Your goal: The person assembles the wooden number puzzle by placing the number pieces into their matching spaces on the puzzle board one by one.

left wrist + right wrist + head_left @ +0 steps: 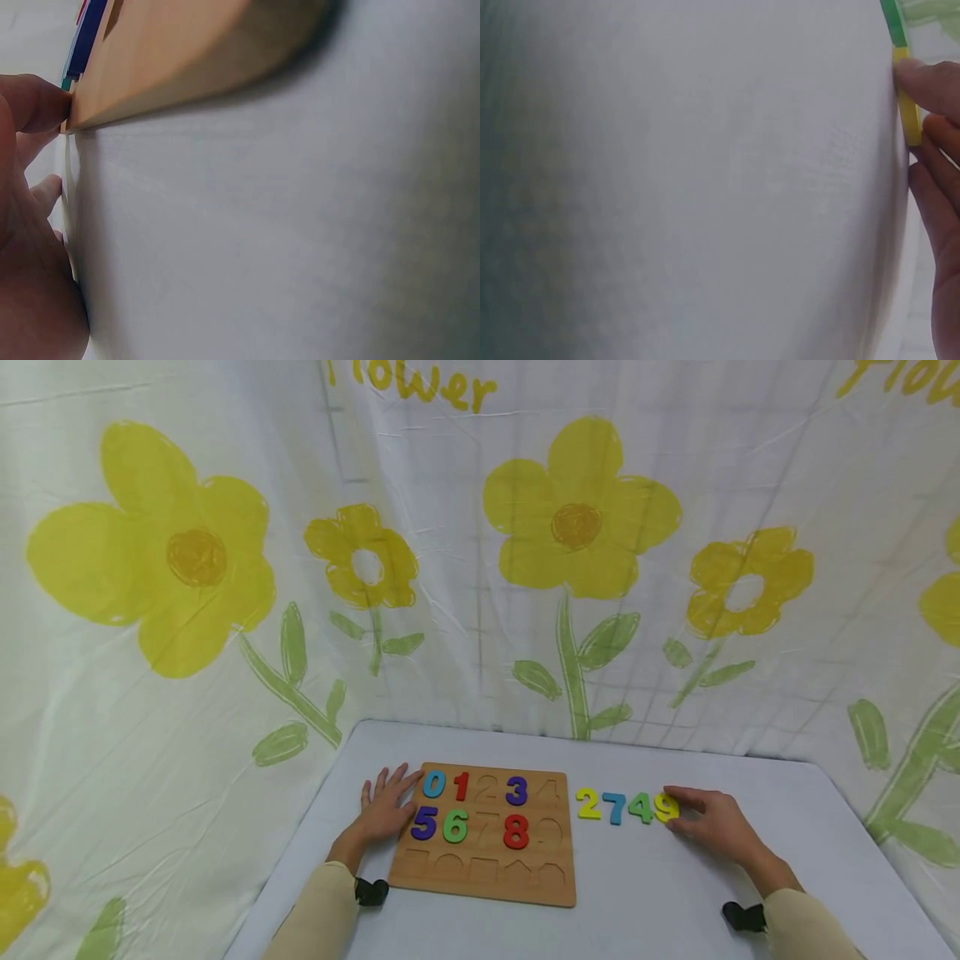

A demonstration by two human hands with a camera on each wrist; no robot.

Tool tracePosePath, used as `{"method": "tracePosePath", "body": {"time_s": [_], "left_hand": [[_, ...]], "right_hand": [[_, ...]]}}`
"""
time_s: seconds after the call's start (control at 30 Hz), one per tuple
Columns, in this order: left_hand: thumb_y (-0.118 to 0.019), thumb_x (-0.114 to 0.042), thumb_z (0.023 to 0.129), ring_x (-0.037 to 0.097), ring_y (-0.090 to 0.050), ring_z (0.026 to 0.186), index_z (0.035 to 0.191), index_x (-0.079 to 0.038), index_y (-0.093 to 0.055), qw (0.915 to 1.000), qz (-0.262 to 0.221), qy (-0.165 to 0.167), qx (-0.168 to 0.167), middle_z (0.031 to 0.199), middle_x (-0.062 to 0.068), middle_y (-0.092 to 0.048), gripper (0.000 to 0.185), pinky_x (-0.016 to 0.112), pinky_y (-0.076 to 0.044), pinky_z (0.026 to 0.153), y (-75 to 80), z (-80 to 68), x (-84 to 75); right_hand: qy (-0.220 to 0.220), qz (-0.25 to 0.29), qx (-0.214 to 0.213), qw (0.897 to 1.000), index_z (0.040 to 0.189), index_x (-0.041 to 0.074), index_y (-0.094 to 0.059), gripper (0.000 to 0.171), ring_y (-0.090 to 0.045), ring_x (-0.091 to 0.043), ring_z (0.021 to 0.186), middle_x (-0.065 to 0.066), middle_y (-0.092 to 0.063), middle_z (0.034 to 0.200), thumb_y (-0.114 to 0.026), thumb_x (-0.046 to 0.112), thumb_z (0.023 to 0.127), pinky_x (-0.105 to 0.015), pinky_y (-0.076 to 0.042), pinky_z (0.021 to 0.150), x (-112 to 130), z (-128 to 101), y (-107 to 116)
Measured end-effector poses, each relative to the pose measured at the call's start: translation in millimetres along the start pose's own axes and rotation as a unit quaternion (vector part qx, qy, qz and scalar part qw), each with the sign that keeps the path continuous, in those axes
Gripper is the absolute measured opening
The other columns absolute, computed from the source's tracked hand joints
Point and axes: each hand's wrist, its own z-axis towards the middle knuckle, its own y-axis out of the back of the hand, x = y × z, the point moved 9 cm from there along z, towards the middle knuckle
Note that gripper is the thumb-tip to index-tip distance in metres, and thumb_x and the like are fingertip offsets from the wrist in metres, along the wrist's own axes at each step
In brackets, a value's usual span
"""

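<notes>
A wooden number puzzle board (480, 877) lies on the table, with colored numbers 0, 1, 3, 5, 6 and 8 in its recesses. My left hand (386, 807) rests at the board's left edge with fingers spread; in the left wrist view its thumb (41, 105) touches the board's side. To the right of the board, a yellow 2 (588, 804), a blue 7 (614, 807) and a green 4 (640, 807) lie in a row. At the row's end, my right hand (716, 827) pinches a yellow 9 (663, 807) between thumb and fingers, at table level.
The white table (645, 893) ends at a back edge, behind which hangs a white curtain (450, 568) printed with yellow flowers. Bare recesses show on the board, including a bottom row of geometric outlines.
</notes>
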Motion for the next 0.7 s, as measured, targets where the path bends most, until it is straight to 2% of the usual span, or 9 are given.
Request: {"method": "tracePosePath", "body": {"time_s": [0.17, 0.37, 0.5, 0.7], "left_hand": [[-0.059, -0.017, 0.105, 0.057, -0.005, 0.167, 0.166, -0.014, -0.047, 1.0000, 0.006, 0.001, 0.003, 0.180, 0.024, -0.025, 0.062, 0.078, 0.006, 0.128, -1.2, 0.7, 1.4], [-0.059, -0.018, 0.105, 0.057, -0.005, 0.167, 0.166, -0.014, -0.047, 1.0000, 0.007, 0.001, 0.002, 0.180, 0.024, -0.025, 0.062, 0.079, 0.006, 0.128, -0.8, 1.4, 0.8], [-0.059, -0.018, 0.106, 0.057, -0.005, 0.167, 0.167, -0.014, -0.047, 0.9999, 0.010, 0.004, 0.002, 0.180, 0.024, -0.025, 0.062, 0.078, 0.006, 0.128, -0.8, 1.2, 2.2], [-0.059, -0.018, 0.106, 0.056, -0.005, 0.167, 0.166, -0.014, -0.048, 0.9999, 0.011, 0.006, 0.003, 0.180, 0.024, -0.025, 0.062, 0.079, 0.006, 0.128, 0.4, -0.6, 0.1]], "right_hand": [[-0.012, -0.004, -0.007, 1.000, 0.143, 0.002, -0.071, 0.061, -0.069, -0.044, 0.133, -0.018, -0.074, 0.142, -0.091, 0.022, 0.089, -0.056, -0.057, 0.107, -1, -5, 3], [-0.024, 0.027, -0.006, 0.999, 0.145, 0.001, -0.069, 0.062, -0.070, -0.044, 0.132, -0.021, -0.072, 0.144, -0.090, 0.021, 0.091, -0.049, -0.061, 0.102, 3, -15, 11], [-0.031, 0.042, -0.007, 0.999, 0.147, 0.003, -0.068, 0.063, -0.069, -0.045, 0.133, -0.019, -0.072, 0.145, -0.090, 0.024, 0.091, -0.045, -0.063, 0.101, 15, -21, 17], [-0.015, 0.061, -0.011, 0.998, 0.146, 0.004, -0.070, 0.062, -0.070, -0.044, 0.133, -0.016, -0.073, 0.144, -0.090, 0.025, 0.091, -0.049, -0.062, 0.102, 43, -28, 19]]}}
